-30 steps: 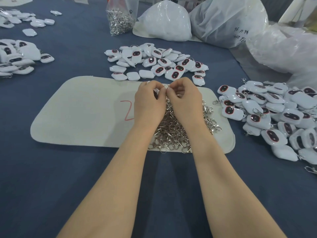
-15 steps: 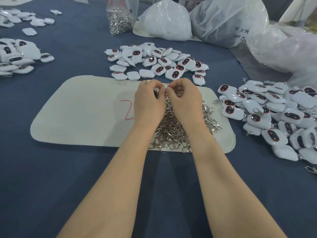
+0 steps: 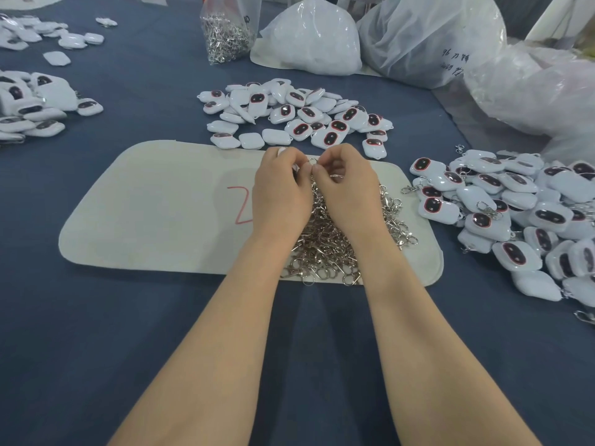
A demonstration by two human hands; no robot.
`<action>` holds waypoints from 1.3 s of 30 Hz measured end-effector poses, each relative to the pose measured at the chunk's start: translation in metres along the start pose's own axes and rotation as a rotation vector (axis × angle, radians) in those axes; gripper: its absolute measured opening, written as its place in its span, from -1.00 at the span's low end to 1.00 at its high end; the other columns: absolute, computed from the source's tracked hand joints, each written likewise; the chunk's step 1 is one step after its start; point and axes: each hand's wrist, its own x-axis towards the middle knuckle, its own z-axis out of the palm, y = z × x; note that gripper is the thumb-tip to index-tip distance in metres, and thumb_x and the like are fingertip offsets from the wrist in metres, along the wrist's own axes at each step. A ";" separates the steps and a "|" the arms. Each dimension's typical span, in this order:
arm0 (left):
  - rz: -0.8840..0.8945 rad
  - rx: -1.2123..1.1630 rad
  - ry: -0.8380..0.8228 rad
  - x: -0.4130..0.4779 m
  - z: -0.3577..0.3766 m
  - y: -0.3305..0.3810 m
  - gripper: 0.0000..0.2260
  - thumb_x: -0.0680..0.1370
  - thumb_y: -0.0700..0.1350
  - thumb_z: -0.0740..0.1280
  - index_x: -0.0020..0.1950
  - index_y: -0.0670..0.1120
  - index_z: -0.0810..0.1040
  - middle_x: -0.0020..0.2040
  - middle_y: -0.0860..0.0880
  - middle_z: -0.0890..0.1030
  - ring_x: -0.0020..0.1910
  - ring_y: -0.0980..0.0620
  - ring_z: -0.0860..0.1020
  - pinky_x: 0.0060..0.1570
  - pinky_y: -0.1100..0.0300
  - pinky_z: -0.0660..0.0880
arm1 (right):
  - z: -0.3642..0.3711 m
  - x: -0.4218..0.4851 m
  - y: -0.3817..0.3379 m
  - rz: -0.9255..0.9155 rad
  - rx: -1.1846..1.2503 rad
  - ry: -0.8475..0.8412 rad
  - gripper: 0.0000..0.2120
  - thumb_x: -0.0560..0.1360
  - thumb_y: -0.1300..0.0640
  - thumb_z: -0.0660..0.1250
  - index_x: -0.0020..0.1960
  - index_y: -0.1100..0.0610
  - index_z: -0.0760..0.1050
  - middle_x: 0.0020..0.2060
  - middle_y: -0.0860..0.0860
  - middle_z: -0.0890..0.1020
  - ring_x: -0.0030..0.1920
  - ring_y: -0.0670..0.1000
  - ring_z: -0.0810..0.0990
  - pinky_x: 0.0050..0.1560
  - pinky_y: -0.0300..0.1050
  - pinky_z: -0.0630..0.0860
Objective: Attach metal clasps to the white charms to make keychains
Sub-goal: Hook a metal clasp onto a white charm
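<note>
I hold both hands together above the far edge of the pale mat (image 3: 154,214). My left hand (image 3: 281,188) is curled round a white charm (image 3: 280,151), of which only a sliver shows past the fingers. My right hand (image 3: 346,185) pinches a small metal clasp (image 3: 313,161) between thumb and forefinger, its ring right against the left fingertips. Under my wrists a heap of loose clasps (image 3: 325,246) lies on the mat. Bare charms (image 3: 296,114) lie just beyond the mat on the blue tabletop (image 3: 96,349), clasped charms (image 3: 502,214) are piled to my right, and a clear bag of clasps (image 3: 225,37) stands farther back
</note>
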 end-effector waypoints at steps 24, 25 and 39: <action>0.111 0.190 -0.044 -0.004 -0.008 0.003 -0.86 0.60 -0.18 0.20 0.03 -0.18 0.54 0.08 -0.10 0.47 -0.09 -0.11 0.50 -0.14 0.03 0.40 | 0.003 -0.003 0.004 -0.133 -0.055 -0.032 -0.85 0.48 0.32 0.26 -0.11 0.09 0.37 -0.31 -0.09 0.52 -0.27 -0.05 0.52 -0.26 -0.33 0.42; 0.112 0.195 -0.050 -0.004 -0.008 0.003 -0.86 0.60 -0.17 0.20 0.04 -0.18 0.53 0.09 -0.10 0.46 -0.09 -0.12 0.50 -0.13 0.02 0.41 | 0.002 -0.003 0.004 -0.135 -0.053 -0.033 -0.84 0.48 0.32 0.26 -0.11 0.08 0.37 -0.31 -0.07 0.53 -0.26 -0.05 0.53 -0.24 -0.28 0.45; 0.151 0.029 -0.044 0.001 -0.010 -0.001 -0.89 0.59 -0.16 0.25 0.00 -0.17 0.54 0.02 -0.08 0.48 -0.12 -0.04 0.51 -0.05 0.07 0.45 | -0.007 0.002 0.000 -0.040 0.014 -0.042 -0.89 0.48 0.23 0.33 -0.15 0.07 0.43 -0.27 -0.15 0.51 -0.22 -0.19 0.48 -0.20 -0.44 0.38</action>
